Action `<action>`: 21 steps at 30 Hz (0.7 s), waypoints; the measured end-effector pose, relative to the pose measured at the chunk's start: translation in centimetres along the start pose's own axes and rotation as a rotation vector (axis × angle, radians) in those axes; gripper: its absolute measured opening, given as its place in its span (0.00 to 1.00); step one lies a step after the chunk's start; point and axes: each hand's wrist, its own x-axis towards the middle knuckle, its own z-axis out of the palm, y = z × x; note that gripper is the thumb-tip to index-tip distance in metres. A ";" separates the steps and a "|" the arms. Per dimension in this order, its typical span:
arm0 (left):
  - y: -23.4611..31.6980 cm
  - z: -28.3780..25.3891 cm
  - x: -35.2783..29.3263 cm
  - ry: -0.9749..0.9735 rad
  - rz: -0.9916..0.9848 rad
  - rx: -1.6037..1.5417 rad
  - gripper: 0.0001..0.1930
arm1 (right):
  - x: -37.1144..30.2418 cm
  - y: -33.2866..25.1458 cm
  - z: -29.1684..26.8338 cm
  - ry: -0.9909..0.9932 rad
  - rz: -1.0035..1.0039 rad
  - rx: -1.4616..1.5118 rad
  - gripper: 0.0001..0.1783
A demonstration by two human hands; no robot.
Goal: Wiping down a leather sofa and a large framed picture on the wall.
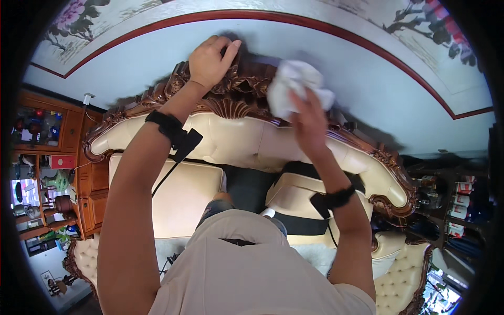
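A cream leather sofa with a carved dark-wood frame stands against the wall before me. My left hand is closed over the top of its carved crest, fingers curled at the far side and thumb pointing away to the right. My right hand holds a bunched white cloth against the crest, right of the middle. Motion smears this hand and the cloth, and the cloth hides the carving behind it. Below lies the padded cream backrest.
Loose cream cushions lie on the seat under my arms. A wooden cabinet with ornaments stands at the left, dark shelves at the right. Above the sofa hangs a red-framed floral painting. A tufted armchair stands at lower right.
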 end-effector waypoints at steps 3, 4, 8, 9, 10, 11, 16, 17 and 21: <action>0.6 0.1 -0.1 0.010 -0.009 -0.136 0.17 | 4.3 -1.6 4.7 -0.222 -0.248 -0.173 0.32; 0.8 0.0 -0.1 0.021 -0.012 -0.136 0.17 | 4.3 -1.5 5.8 -0.321 -0.261 -0.333 0.31; -0.4 -0.4 -0.3 -0.034 0.010 -0.251 0.15 | 3.7 1.4 5.6 -0.290 -0.332 -0.420 0.28; -0.7 -0.7 -0.2 -0.036 0.023 -0.252 0.15 | 3.5 2.3 4.6 -0.274 -0.371 -0.416 0.26; -0.9 -0.8 -0.2 -0.038 0.038 -0.257 0.15 | 3.1 3.2 3.7 -0.258 -0.407 -0.415 0.25; -1.1 -0.9 -0.2 -0.024 0.030 -0.255 0.15 | 2.2 4.5 3.3 -0.263 -0.422 -0.418 0.25; -1.0 -1.0 0.0 -0.070 0.060 -0.372 0.17 | -0.9 5.4 2.3 -0.321 -0.289 -0.452 0.24; -1.3 -1.3 -0.1 -0.125 0.029 -0.409 0.18 | -0.3 3.3 3.0 -0.298 -0.386 -0.386 0.23; -2.8 -2.2 -1.1 -0.106 -0.004 -0.503 0.19 | 2.0 -3.9 8.1 -0.407 -0.556 -0.241 0.21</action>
